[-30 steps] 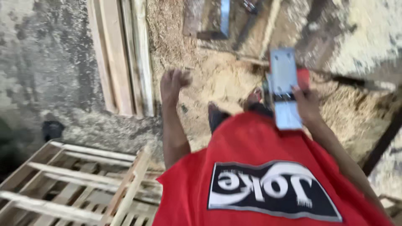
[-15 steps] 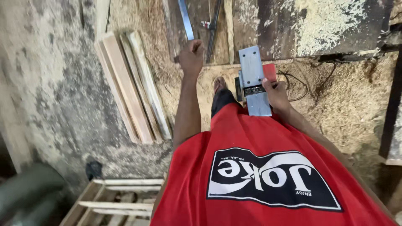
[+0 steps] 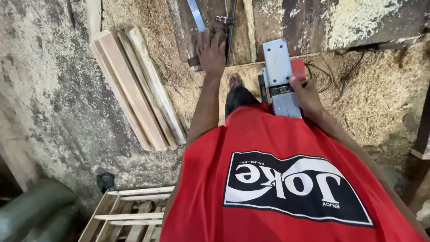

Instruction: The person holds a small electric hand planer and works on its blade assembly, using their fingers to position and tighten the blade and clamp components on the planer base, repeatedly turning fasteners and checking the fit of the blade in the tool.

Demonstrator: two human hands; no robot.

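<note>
Planer (image 3: 280,76), silver sole w/ red body, is gripped in my right hand (image 3: 305,92), fingers wrapped on its handle, held over the sawdust floor (image 3: 380,98) near the bench's front edge. Left hand (image 3: 211,54) lies flat, fingers spread, on the dark plank (image 3: 204,27). Planks (image 3: 134,89) lean by the wall; no cut started as far as I can judge
</note>
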